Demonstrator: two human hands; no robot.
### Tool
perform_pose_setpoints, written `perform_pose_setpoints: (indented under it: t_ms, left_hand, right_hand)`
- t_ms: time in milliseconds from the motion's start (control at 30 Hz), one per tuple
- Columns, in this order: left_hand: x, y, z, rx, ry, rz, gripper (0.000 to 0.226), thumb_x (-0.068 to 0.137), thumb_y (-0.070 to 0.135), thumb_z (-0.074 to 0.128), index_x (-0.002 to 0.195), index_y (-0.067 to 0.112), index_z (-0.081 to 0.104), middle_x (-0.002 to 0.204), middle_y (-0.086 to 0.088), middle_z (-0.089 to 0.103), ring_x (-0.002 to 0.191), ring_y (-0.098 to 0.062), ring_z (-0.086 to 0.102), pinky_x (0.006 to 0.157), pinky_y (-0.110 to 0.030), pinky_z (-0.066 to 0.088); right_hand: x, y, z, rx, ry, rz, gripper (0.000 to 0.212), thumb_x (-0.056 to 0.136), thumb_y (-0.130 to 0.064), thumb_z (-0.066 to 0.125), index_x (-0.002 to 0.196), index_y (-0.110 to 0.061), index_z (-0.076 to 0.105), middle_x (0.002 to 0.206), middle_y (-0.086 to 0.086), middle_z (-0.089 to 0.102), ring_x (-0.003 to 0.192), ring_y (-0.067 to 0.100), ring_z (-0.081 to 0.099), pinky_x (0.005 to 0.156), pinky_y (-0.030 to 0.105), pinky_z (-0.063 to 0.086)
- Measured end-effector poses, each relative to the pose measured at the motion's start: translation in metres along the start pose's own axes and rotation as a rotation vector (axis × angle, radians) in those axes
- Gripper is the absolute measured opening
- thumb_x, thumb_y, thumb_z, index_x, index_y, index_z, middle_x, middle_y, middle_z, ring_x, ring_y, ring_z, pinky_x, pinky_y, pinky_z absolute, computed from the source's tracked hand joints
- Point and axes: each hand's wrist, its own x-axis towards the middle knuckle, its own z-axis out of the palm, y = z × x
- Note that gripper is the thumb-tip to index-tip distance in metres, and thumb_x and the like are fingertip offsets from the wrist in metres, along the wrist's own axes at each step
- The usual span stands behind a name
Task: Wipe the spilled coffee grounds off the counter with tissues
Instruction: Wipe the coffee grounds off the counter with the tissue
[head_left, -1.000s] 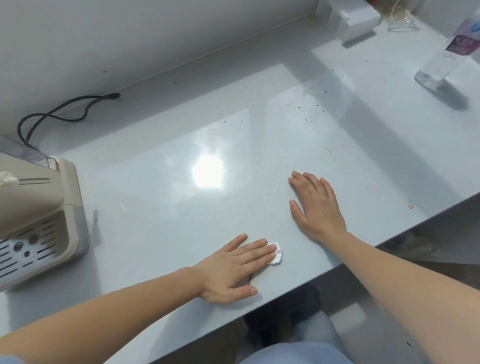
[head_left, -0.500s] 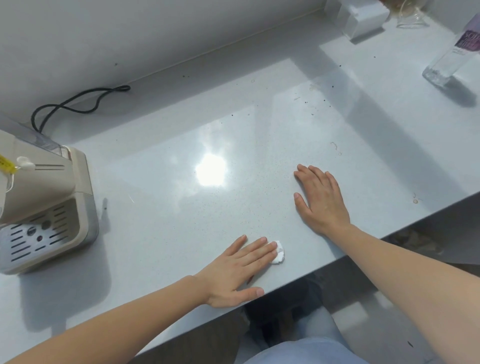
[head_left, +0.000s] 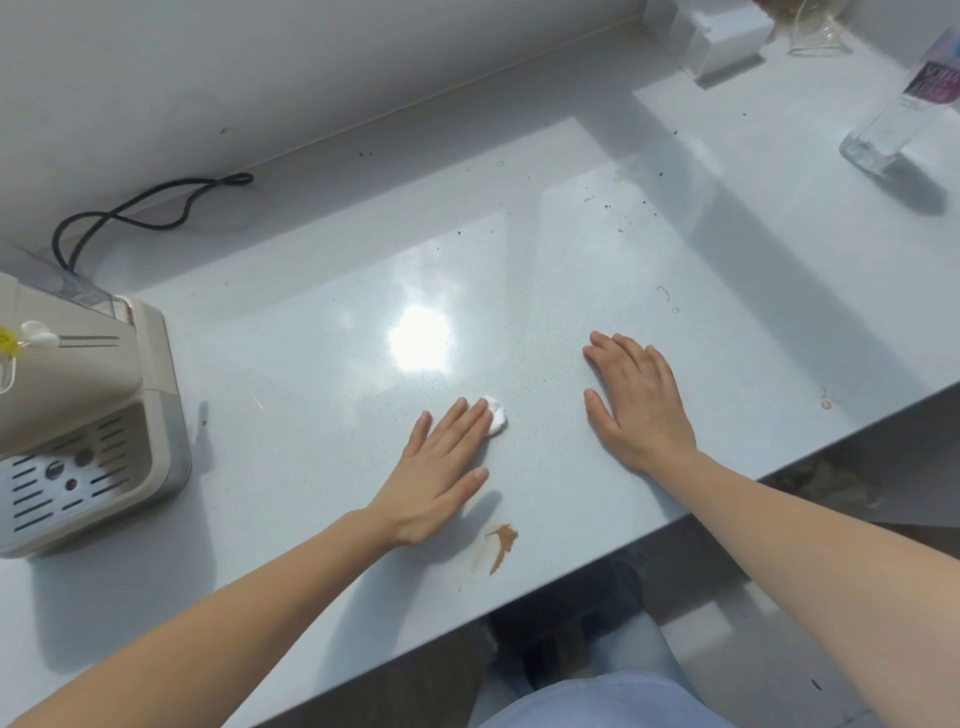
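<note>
where left hand (head_left: 441, 467) presses flat, small crumpled white tissue (head_left: 496, 418), brown smear (head_left: 500, 545) nearby

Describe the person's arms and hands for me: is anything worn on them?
Nothing is worn on either. The left hand and right hand have no gloves, and no rings, watch or bracelets show. Both forearms are uncovered as far as the picture reaches, with no sleeve edge in view. The fingernails look short and unpainted. Only light blue clothing shows, at the bottom edge.
</note>
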Motion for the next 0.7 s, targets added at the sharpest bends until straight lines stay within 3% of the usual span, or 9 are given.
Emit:
perform_pose_setpoints:
  t_ms: [133, 300, 700]
  left_hand:
    - [-0.013, 0.021, 0.018, 0.083, -0.057, 0.088, 0.063, 0.097, 0.052, 0.015, 0.151, 0.026, -0.005, 0.16, 0.009, -0.008, 0.145, -0.006, -0.015, 0.117, -0.038, -0.016]
    - [-0.026, 0.042, 0.033, 0.042, -0.072, 0.069, 0.063, 0.096, 0.051, 0.017, 0.151, 0.027, -0.005, 0.16, 0.01, -0.009, 0.144, -0.004, -0.016, 0.118, -0.038, -0.014]
    - [-0.047, 0.082, 0.075, -0.125, 0.151, -0.272, 0.059, 0.096, 0.045, 0.012, 0.149, 0.028, -0.007, 0.158, 0.014, -0.014, 0.142, -0.001, -0.019, 0.118, -0.04, -0.014]
  right_hand:
    - [0.001, 0.001, 0.001, -0.015, -0.001, 0.0, 0.051, 0.095, -0.033, 0.041, 0.143, -0.021, 0.032, 0.155, -0.005, 0.029, 0.144, 0.016, 0.018, 0.12, 0.042, 0.009]
    - [0.001, 0.001, 0.0, -0.014, 0.01, -0.003, 0.051, 0.094, -0.036, 0.036, 0.142, -0.02, 0.033, 0.154, -0.004, 0.031, 0.144, 0.017, 0.02, 0.12, 0.042, 0.01]
    - [0.001, 0.001, -0.001, 0.05, 0.029, -0.028, 0.048, 0.093, -0.031, 0.042, 0.139, -0.019, 0.034, 0.153, -0.001, 0.032, 0.143, 0.021, 0.021, 0.119, 0.045, 0.011]
